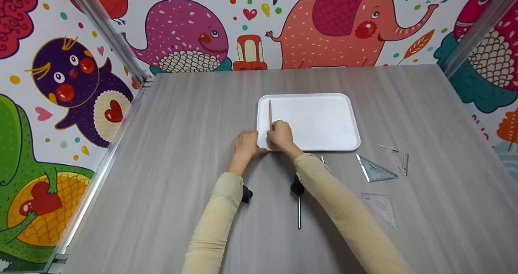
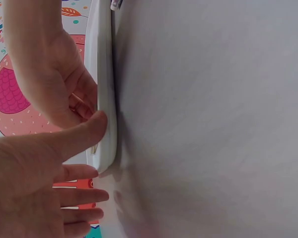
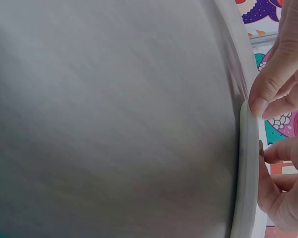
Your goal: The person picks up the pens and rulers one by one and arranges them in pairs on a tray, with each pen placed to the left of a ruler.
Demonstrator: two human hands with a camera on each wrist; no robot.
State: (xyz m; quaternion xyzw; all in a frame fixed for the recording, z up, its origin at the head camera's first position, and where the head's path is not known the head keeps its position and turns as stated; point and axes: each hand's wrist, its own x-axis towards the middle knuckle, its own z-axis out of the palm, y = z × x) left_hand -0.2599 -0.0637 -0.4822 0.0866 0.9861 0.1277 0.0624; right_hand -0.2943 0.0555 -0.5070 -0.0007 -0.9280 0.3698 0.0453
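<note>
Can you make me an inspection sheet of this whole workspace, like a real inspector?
Surface: grey streaky table.
Job's things: white tray on the table; pencil over the tray's left part.
Clutter: three see-through set squares, right of the right sleeve; a thin rod between the sleeves.
Hands: left hand touches the tray's near left corner; right hand holds the pencil.
Cables: nothing seen.
Surroundings: cartoon animal walls, metal posts.

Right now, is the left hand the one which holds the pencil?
No, the right hand holds the pencil, while the left hand touches a corner of the white tray.
</note>
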